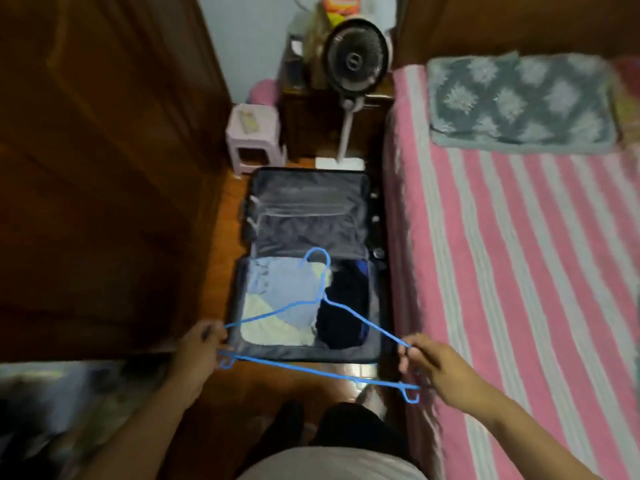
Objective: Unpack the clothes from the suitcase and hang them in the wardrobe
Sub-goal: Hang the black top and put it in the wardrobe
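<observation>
We are reaching both bare forearms forward and down from the bottom of the view, the two spread well apart. Our left hand is curling its fingers round one end of the blue hanger, knuckles turned outward. Our right hand is pinching the other end between thumb and fingertips, wrist angling in from the right. Both hands are sitting at about the same height, and our dark-clad legs are showing below between the arms
</observation>
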Available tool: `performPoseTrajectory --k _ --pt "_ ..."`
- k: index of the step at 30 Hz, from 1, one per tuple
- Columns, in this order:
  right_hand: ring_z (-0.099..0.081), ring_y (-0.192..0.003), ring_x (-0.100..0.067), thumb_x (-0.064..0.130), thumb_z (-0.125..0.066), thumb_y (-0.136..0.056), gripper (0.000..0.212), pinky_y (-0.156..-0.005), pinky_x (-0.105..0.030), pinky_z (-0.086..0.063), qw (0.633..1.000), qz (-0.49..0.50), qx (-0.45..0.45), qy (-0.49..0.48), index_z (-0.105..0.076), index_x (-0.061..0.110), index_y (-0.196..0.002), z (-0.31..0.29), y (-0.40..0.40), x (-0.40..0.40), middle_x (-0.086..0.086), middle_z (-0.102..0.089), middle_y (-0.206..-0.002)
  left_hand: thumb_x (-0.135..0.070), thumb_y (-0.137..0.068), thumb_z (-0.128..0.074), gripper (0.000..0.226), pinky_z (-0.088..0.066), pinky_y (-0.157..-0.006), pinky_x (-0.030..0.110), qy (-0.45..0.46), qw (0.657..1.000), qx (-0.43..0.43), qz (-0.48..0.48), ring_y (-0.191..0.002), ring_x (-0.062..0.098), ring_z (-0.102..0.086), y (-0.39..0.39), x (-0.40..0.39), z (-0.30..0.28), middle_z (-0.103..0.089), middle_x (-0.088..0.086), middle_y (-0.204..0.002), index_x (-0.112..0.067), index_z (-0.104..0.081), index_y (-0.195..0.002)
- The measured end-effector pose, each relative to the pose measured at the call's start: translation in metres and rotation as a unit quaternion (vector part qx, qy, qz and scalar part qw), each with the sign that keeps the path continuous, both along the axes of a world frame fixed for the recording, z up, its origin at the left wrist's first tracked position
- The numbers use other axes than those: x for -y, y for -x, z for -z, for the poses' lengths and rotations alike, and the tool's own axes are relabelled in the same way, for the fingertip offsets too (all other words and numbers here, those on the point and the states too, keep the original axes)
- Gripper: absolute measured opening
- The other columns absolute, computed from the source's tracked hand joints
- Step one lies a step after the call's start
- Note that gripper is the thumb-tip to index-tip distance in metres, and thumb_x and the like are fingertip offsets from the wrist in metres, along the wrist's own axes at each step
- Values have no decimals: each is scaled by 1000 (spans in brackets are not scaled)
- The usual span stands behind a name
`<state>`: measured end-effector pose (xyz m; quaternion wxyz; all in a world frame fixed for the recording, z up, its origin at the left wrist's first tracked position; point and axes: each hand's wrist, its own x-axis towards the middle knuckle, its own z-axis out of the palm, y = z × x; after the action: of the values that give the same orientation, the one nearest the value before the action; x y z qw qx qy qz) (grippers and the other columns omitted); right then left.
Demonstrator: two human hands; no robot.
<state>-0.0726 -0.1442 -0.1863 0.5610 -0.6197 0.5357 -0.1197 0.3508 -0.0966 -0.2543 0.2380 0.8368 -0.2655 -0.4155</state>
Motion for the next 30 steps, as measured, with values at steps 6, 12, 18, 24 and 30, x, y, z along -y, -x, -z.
performPoseTrajectory --k 6,12,18,24,30 --pt "-53 -56 -12 15 -54 -101 8 -55 -24 -45 984 115 9 -139 -57 8 -101 31 26 29 -3 -60 -70 -8 -103 -52 25 -47 -54 30 -9 975 -101 197 -59 18 -58 142 82 33 -53 7 -69 -19 -54 -81" --pt "-48 -46 -5 19 -50 -103 44 -47 -20 -32 929 333 -142 -71 -49 18 -60 171 26 98 7 -49 -50 -16 -100 -55 31 -47 -94 41 -121 973 40 193 -115 38 -54 174 134 182 -51 15 -129 -13 -58 -131" --pt "-68 -60 -12 25 -49 -101 27 -67 -36 -55 871 480 -95 -42 -60 21 -76 408 4 142 7 -69 -62 -18 -101 -52 15 -44 -74 33 -207 933 -7 294 -89 35 -59 200 165 452 -57 12 -88 -7 -58 -93" --pt "-70 -80 -6 27 -46 -105 22 -75 -26 -53 858 510 -64 -8 -67 26 -111 511 -23 114 5 -72 -90 -41 -96 -60 66 -48 -103 47 -206 950 62 226 -123 39 -55 202 196 643 -53 20 -141 -2 -40 -145" --pt "-70 -78 -8 30 -46 -105 21 -74 -34 -54 849 523 -68 -36 -67 30 -105 535 -25 90 1 -73 -90 -20 -104 -48 36 -44 -101 39 -243 933 82 253 -121 39 -55 209 192 662 -57 22 -134 5 -57 -128"
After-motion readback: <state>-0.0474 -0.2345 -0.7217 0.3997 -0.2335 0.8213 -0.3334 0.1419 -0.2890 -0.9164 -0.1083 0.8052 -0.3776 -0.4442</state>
